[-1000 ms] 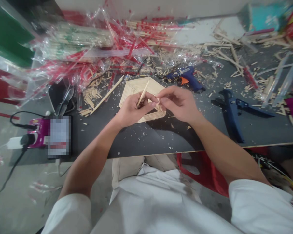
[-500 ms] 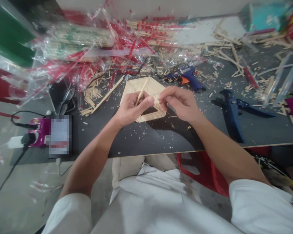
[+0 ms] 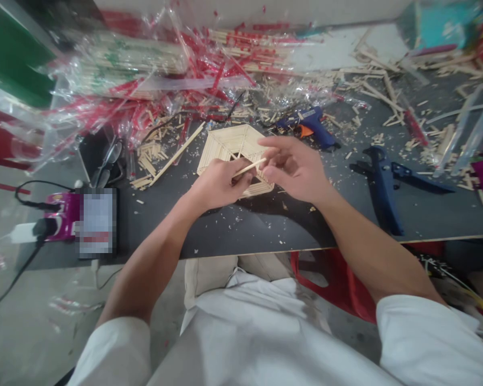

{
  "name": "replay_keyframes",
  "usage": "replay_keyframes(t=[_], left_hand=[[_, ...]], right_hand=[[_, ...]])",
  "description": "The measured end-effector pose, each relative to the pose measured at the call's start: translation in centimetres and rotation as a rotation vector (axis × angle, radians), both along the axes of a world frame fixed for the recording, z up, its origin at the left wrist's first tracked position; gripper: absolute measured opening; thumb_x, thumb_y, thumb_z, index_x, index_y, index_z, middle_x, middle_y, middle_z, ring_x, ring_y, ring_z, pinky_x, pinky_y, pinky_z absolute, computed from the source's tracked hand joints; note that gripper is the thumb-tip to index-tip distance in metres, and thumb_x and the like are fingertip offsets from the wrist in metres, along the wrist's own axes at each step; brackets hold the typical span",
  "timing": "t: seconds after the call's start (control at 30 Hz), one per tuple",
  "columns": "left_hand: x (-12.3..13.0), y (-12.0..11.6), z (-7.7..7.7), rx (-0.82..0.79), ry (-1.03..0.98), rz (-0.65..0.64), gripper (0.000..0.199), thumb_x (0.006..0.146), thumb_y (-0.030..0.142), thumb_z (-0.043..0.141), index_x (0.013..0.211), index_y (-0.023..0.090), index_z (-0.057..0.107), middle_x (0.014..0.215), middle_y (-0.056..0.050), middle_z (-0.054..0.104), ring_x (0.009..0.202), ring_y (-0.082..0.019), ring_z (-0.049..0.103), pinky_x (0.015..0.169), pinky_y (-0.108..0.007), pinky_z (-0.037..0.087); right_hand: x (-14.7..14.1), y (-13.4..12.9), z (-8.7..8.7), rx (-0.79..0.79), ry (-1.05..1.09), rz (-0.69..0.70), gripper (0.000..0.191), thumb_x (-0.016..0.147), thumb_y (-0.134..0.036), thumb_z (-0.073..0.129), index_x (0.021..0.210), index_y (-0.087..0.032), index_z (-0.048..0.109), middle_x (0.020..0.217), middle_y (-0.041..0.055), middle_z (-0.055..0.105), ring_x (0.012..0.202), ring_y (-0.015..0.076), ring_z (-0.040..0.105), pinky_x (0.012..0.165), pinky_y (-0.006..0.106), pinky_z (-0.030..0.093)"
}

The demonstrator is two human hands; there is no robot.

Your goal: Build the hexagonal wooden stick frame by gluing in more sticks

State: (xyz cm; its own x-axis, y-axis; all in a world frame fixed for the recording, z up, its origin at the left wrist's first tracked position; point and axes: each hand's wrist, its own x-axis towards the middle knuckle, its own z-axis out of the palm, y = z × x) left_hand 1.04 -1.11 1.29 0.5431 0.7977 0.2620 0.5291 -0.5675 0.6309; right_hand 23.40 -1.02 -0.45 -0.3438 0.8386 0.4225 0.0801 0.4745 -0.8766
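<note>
The hexagonal stick panel [image 3: 225,143], pale and ribbed around an open centre, lies on the grey table [image 3: 225,233]. I have the left hand [image 3: 219,182] grasping a slim stick [image 3: 250,168] above it; the right hand [image 3: 295,167] curls at its tip, pinching or not I cannot tell from here. Beyond lies a blue glue gun [image 3: 314,126].

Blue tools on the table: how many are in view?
2. A glue gun lies just beyond the right hand; a tool with spread handles lies further right. Others may be hidden under the plastic wrappers.
</note>
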Motion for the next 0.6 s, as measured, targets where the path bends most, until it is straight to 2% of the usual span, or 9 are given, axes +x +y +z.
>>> replay_keyframes(t=[0.2,0.27,0.33,0.4,0.5,0.6], left_hand=[[-0.44,0.11,0.17,0.102,0.091,0.014,0.019,0.096,0.02,0.057,0.098,0.019,0.075,0.064,0.0,0.064,0.055,-0.012,0.05,0.058,-0.027,0.037],[-0.64,0.15,0.27,0.13,0.119,0.036,0.021,0.099,0.022,0.055,0.099,0.019,0.076,0.064,-0.001,0.066,0.055,-0.012,0.054,0.059,-0.028,0.038],[-0.77,0.2,0.25,0.143,0.165,0.045,0.023,0.1,0.022,0.055,0.103,0.019,0.078,0.069,-0.003,0.072,0.059,-0.014,0.061,0.061,-0.028,0.041],[-0.78,0.25,0.15,0.14,0.223,0.046,0.026,0.1,0.023,0.057,0.113,0.018,0.079,0.079,-0.005,0.078,0.064,-0.016,0.067,0.063,-0.028,0.044],[-0.62,0.28,-0.06,0.117,0.305,0.022,0.029,0.101,0.025,0.058,0.121,0.017,0.078,0.088,-0.008,0.082,0.071,-0.019,0.072,0.063,-0.028,0.045],[-0.56,0.29,-0.21,0.132,0.342,0.026,0.028,0.1,0.023,0.06,0.12,0.018,0.079,0.09,-0.008,0.083,0.076,-0.02,0.075,0.063,-0.027,0.044]], right_hand=[[-0.27,-0.3,0.38,0.057,-0.056,0.017,0.018,0.095,-0.044,0.078,0.099,-0.026,0.077,0.091,-0.0001,0.076,0.072,0.0117,0.065,0.067,0.028,0.056],[-0.3,-0.43,0.51,0.018,-0.038,0.003,0.019,0.093,-0.042,0.08,0.105,-0.028,0.077,0.089,-0.0013,0.075,0.07,0.0114,0.064,0.067,0.028,0.056],[-0.35,-0.58,0.57,-0.023,-0.026,-0.014,0.033,0.089,-0.041,0.083,0.119,-0.03,0.076,0.091,-0.0027,0.075,0.069,0.0112,0.064,0.066,0.027,0.055],[-0.48,-0.76,0.65,-0.021,-0.035,-0.016,0.038,0.088,-0.041,0.084,0.124,-0.032,0.076,0.095,-0.0027,0.078,0.068,0.0112,0.064,0.066,0.028,0.056],[-0.75,-1.0,0.85,0.008,-0.064,-0.011,0.016,0.092,-0.039,0.078,0.105,-0.029,0.08,0.096,-0.0008,0.081,0.068,0.0121,0.066,0.066,0.029,0.056],[-0.86,-0.97,0.95,-0.021,-0.072,-0.027,0.018,0.095,-0.043,0.076,0.091,-0.026,0.079,0.084,0.0001,0.078,0.06,0.012,0.064,0.06,0.029,0.054]])
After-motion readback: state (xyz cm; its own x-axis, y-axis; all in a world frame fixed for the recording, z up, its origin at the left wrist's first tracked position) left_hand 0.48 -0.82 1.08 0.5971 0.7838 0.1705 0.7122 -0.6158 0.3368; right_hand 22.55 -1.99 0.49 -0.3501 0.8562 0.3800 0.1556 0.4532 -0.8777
